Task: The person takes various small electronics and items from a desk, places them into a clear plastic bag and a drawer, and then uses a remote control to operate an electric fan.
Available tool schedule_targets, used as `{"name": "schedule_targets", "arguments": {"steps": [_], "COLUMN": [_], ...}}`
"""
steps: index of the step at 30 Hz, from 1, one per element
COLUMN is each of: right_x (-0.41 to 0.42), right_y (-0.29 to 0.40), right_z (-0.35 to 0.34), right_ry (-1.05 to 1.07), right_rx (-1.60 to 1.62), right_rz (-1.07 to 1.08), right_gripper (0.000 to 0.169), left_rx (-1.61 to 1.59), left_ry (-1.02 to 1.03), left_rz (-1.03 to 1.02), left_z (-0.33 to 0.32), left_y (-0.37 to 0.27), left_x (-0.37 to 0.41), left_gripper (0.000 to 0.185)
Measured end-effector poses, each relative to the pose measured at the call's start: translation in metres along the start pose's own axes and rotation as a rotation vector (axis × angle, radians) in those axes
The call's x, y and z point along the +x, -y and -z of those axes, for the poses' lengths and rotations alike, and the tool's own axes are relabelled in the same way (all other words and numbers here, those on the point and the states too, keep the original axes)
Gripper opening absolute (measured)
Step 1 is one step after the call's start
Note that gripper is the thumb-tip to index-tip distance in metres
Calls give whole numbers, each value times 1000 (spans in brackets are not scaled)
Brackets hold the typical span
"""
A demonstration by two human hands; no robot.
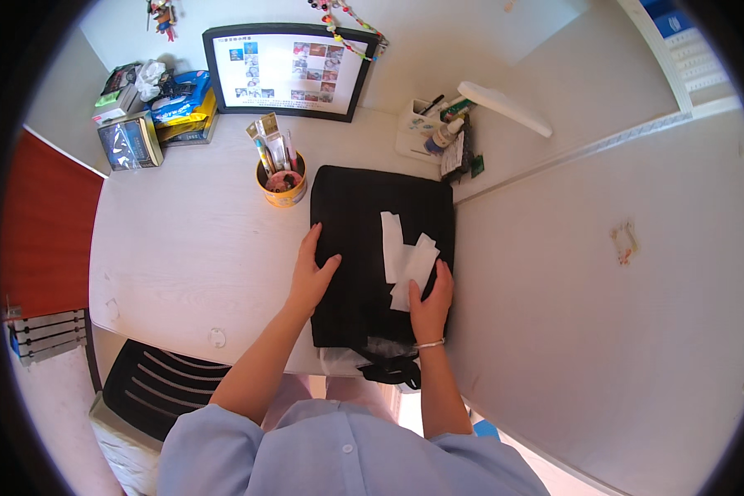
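A black fabric bag or case (353,279) lies flat on the right part of the white desk (192,248), its dark straps hanging at the near edge. Crumpled or folded white tissue pieces (416,263) rest on top of it. My left hand (313,273), fingers spread, touches the bag's left edge and holds nothing. My right hand (433,297) lies at the bag's right side, its thumb by the tissue; whether it grips the tissue or the bag's edge cannot be told. Clear plastic (341,361) shows under the bag's near end.
A yellow tin of pens (287,197) stands beyond the bag's left corner. A black-framed photo board (291,111) leans on the wall. Boxes and a wipes pack (189,93) sit back left. A white lamp (502,108) and organizer (418,127) are back right; a black chair (155,384) is near left.
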State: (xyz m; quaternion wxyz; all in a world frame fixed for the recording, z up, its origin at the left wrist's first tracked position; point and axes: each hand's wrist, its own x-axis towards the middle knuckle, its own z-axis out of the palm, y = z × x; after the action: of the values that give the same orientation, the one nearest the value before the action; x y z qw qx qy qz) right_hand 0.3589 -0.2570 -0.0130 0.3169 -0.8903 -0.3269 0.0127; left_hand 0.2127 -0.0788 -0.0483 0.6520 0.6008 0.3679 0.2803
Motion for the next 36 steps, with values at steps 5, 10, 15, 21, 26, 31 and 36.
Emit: {"name": "schedule_targets", "arguments": {"steps": [5, 10, 15, 21, 26, 31, 36], "right_x": [68, 159, 176, 251, 272, 288, 282], "right_y": [39, 32, 48, 13, 16, 22, 25], "right_z": [6, -29, -58, -105, -119, -125, -124], "right_ry": [-93, -263, -66, -40, -66, -193, -168], "right_rx": [204, 396, 785, 1020, 1039, 1035, 966], "right_rz": [145, 42, -104, -470, -680, -690, -638], "right_gripper": [51, 44, 50, 60, 40, 35, 42], "left_rx": [293, 360, 383, 349, 379, 356, 367], "left_ry": [-162, -25, 134, 179, 160, 177, 136], "left_rz": [-221, -409, -447, -376, -359, -335, -358], "left_z": [-2, -21, -47, -69, -68, -70, -67], "left_y": [-26, -77, -86, -84, -71, -76, -74], "left_x": [-3, -4, 13, 37, 37, 40, 43], "left_gripper": [62, 58, 53, 49, 46, 42, 42]}}
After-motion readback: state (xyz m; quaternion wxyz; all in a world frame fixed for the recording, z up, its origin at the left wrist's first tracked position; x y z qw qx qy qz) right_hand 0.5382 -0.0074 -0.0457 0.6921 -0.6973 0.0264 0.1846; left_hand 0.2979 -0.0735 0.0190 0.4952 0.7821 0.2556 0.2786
